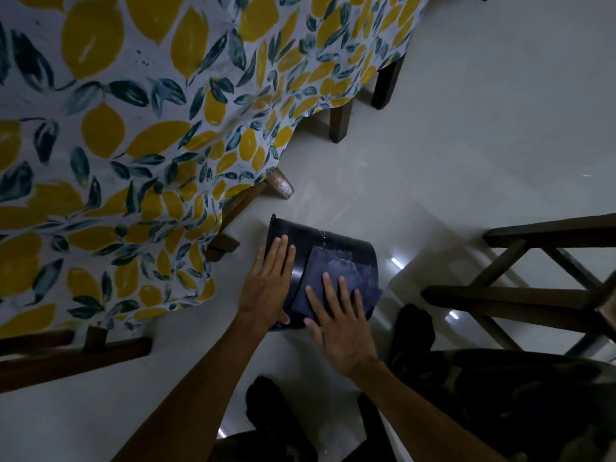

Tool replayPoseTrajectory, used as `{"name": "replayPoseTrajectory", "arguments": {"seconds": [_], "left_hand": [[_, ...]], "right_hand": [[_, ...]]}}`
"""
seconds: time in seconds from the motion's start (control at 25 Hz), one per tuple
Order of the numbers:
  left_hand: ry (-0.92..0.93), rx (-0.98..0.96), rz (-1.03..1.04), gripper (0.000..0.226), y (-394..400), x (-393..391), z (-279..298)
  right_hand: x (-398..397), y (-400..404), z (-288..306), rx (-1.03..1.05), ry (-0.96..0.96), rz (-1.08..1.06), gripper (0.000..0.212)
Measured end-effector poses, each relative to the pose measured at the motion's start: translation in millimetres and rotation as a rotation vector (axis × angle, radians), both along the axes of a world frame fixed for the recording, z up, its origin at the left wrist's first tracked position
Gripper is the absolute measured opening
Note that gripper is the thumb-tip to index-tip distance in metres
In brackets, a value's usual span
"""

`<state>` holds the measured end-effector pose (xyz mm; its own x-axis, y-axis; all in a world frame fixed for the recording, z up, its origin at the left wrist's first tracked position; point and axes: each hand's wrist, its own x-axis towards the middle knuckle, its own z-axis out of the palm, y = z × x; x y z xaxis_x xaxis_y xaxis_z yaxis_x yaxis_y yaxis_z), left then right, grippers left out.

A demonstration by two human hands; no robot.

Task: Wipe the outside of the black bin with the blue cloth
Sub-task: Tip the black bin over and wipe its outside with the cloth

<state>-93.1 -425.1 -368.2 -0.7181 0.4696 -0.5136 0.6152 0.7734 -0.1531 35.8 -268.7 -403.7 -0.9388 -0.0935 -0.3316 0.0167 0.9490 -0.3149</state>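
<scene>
The round black plastic bin lies tipped on its side on the pale glossy tiled floor, straight ahead of the person and just past the feet. Its long axis runs roughly from 10 o'clock to 4 o'clock across the view, with one rimmed end toward 10 o'clock, near the hanging edge of the lemon-printed tablecloth, and the other end toward the dark wooden chair frame at 3 o'clock.

The square dark blue cloth is draped over the upward-facing curve of the bin. The right hand lies flat on the cloth's near part, fingers spread and pointing to 11 o'clock, pressing rather than gripping. The left hand rests open on the bare wall at the 10 o'clock end, palm down, gripping nothing; it seems to be steadying the bin against rolling.

Both hands touch the bin, but only the right carries the cloth, so the wiping falls to it. A stroke along the axis looks the safer choice; a stroke across the curve would likely push the bin into a roll unless the left hand braces it.
</scene>
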Motion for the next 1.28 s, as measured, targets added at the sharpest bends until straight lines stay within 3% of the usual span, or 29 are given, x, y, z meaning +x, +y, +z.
{"name": "replayPoseTrajectory", "arguments": {"seconds": [0.16,0.48,0.76,0.96,1.12,1.28], "left_hand": [[-0.021,0.013,0.004,0.160,0.0,-5.6,-3.2],[-0.064,0.010,0.025,0.158,2.6,-7.8,1.7],[-0.063,0.036,0.055,0.162,-2.4,6.3,-0.3],[-0.045,0.027,0.063,0.160,-5.5,23.3,-1.0],[-0.039,0.021,0.069,0.159,-5.5,22.3,-0.1],[-0.038,0.038,0.044,0.160,-7.3,14.7,-0.9]], "right_hand": [[-18.3,6.8,-6.0,0.002,0.012,0.024,0.062],[-98.9,17.4,-13.2,-0.116,-0.105,-0.146,0.071],[-8.6,6.7,-5.8,-0.049,-0.008,-0.061,0.061],[-59.7,21.6,-15.5,-0.078,-0.067,-0.109,0.059],[-117.6,37.1,-24.8,-0.149,-0.224,-0.223,0.059],[-60.2,22.8,-11.8,-0.113,-0.092,-0.141,0.063]]}}
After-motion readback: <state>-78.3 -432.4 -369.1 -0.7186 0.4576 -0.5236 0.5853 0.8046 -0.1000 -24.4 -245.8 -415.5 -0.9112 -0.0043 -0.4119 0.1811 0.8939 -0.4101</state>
